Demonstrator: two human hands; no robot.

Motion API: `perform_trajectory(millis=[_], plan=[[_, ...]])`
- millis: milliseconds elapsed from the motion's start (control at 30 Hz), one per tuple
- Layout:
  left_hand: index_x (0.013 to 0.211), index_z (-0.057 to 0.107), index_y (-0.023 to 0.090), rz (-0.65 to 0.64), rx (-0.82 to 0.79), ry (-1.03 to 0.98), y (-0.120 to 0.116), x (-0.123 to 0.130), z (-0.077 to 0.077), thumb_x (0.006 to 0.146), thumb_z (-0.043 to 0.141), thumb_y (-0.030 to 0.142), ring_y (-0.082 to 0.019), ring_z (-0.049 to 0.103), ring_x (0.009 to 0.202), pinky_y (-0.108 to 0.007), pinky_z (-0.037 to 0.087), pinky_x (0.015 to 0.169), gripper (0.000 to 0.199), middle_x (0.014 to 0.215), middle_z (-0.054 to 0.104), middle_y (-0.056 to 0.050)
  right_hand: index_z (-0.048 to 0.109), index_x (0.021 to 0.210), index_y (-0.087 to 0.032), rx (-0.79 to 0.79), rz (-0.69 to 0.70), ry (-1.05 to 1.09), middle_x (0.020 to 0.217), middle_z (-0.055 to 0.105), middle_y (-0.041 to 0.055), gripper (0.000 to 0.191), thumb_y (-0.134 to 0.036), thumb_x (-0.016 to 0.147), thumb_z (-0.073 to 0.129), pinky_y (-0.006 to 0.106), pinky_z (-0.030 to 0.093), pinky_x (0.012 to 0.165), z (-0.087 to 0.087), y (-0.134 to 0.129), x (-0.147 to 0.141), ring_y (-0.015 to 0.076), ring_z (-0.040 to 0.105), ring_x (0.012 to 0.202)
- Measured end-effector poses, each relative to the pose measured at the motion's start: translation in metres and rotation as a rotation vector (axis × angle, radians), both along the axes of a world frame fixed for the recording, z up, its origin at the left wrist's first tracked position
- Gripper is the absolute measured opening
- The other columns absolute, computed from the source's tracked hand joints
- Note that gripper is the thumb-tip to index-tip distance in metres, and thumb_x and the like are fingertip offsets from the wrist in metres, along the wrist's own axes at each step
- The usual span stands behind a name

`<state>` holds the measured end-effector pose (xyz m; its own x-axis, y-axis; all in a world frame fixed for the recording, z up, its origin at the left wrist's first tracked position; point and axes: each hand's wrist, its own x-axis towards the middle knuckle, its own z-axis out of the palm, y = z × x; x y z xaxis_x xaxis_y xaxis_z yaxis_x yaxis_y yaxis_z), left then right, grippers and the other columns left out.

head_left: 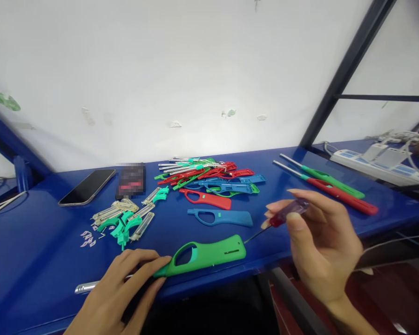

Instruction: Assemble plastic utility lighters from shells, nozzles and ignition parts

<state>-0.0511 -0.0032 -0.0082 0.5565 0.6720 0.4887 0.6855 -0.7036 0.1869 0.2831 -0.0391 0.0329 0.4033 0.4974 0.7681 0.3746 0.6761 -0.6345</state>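
Green lighter (pixel 211 256) lies at the near edge of the blue table (pixel 49 251), in the near middle of the scene, its handle pointing right and its metal tube running left. The left hand (pixel 129 284) has thumb and forefinger closed on its teal collar; the palm and fingers hide most of the tube, and only the tip (pixel 86 287) shows beyond them. The right hand (pixel 323 246) has a screwdriver (pixel 286 214) clamped between thumb and fingers, the thin shaft slanting left to the butt of the handle; whether it touches there is hard to tell. Just beyond lie a blue shell (pixel 232 217) and, farther, a red shell (pixel 209 199). To the left, clear slim tanks (pixel 143 226) are scattered among teal parts (pixel 120 228); whether they contain liquid cannot be made out. Nearby, small pale bits (pixel 87 238) are too tiny to identify. Farther left are a phone (pixel 88 187) and a dark object (pixel 131 179) blurred by pixelation. At the far middle, a heap of red, blue and green shells and metal tubes (pixel 207 174) overlaps, hiding its lower pieces. On the right rest a second green lighter (pixel 335 181) and a red lighter (pixel 342 193), beside a power strip (pixel 373 164) partly cut off by the right edge.
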Motion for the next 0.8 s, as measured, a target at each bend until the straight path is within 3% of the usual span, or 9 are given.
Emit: perform_trajectory(millis=[233, 400, 467, 567, 633, 733, 800], plan=[[0.135, 0.071, 0.034, -0.06, 0.066, 0.032, 0.005, -0.005, -0.004, 0.112, 0.054, 0.042, -0.02, 0.074, 0.115, -0.03, 0.063, 0.105, 0.029, 0.129, 0.073, -0.003, 0.072, 0.134, -0.029, -0.058, 0.07, -0.036, 0.1, 0.081, 0.0034, 0.032, -0.016, 0.104, 0.069, 0.034, 0.069, 0.066, -0.007, 0.007, -0.002, 0.0202, 0.079, 0.08], [0.141, 0.069, 0.036, -0.061, 0.056, 0.005, 0.006, -0.002, -0.001, 0.113, 0.054, 0.043, -0.02, 0.076, 0.111, -0.028, 0.066, 0.098, 0.033, 0.125, 0.075, -0.003, 0.063, 0.151, -0.036, -0.009, 0.15, -0.174, 0.108, 0.082, 0.0013, 0.059, -0.004, 0.101, 0.067, 0.034, 0.069, 0.074, -0.006, 0.007, -0.004, 0.0191, 0.079, 0.086], [0.143, 0.069, 0.037, -0.061, 0.056, 0.003, 0.006, -0.001, 0.001, 0.113, 0.053, 0.044, -0.02, 0.076, 0.108, -0.029, 0.066, 0.097, 0.035, 0.123, 0.076, -0.003, 0.064, 0.151, -0.035, -0.02, 0.196, -0.29, 0.113, 0.083, 0.0025, 0.06, -0.002, 0.101, 0.064, 0.035, 0.067, 0.074, -0.003, 0.008, -0.005, 0.0196, 0.079, 0.089], [0.144, 0.069, 0.038, -0.055, 0.041, -0.001, 0.005, 0.001, 0.003, 0.112, 0.054, 0.045, -0.021, 0.077, 0.107, -0.029, 0.066, 0.095, 0.035, 0.122, 0.076, -0.002, 0.071, 0.142, -0.029, 0.008, 0.247, -0.368, 0.114, 0.083, 0.0062, 0.049, -0.007, 0.099, 0.069, 0.039, 0.066, 0.075, 0.004, 0.009, -0.009, 0.0236, 0.077, 0.092], [0.144, 0.069, 0.037, -0.055, 0.025, -0.013, 0.005, 0.002, 0.003, 0.112, 0.055, 0.044, -0.02, 0.076, 0.107, -0.028, 0.066, 0.094, 0.035, 0.122, 0.076, -0.002, 0.076, 0.13, -0.027, 0.071, 0.21, -0.34, 0.108, 0.082, 0.0066, 0.039, -0.014, 0.093, 0.081, 0.041, 0.065, 0.075, 0.01, 0.011, -0.013, 0.0262, 0.076, 0.093], [0.145, 0.067, 0.037, -0.058, 0.016, -0.018, 0.005, 0.002, 0.002, 0.113, 0.055, 0.043, -0.019, 0.075, 0.108, -0.026, 0.065, 0.096, 0.035, 0.123, 0.075, -0.002, 0.08, 0.108, -0.027, 0.126, 0.113, -0.303, 0.09, 0.079, 0.0026, 0.027, -0.012, 0.087, 0.088, 0.037, 0.061, 0.068, 0.016, 0.012, -0.017, 0.023, 0.073, 0.081], [0.145, 0.066, 0.037, -0.052, 0.021, -0.006, 0.005, 0.001, 0.001, 0.113, 0.055, 0.042, -0.019, 0.074, 0.11, -0.026, 0.064, 0.098, 0.035, 0.124, 0.073, -0.002, 0.08, 0.104, -0.027, 0.113, 0.104, -0.293, 0.086, 0.08, 0.0004, 0.026, -0.007, 0.088, 0.086, 0.035, 0.06, 0.067, 0.019, 0.012, -0.018, 0.0203, 0.072, 0.076]])
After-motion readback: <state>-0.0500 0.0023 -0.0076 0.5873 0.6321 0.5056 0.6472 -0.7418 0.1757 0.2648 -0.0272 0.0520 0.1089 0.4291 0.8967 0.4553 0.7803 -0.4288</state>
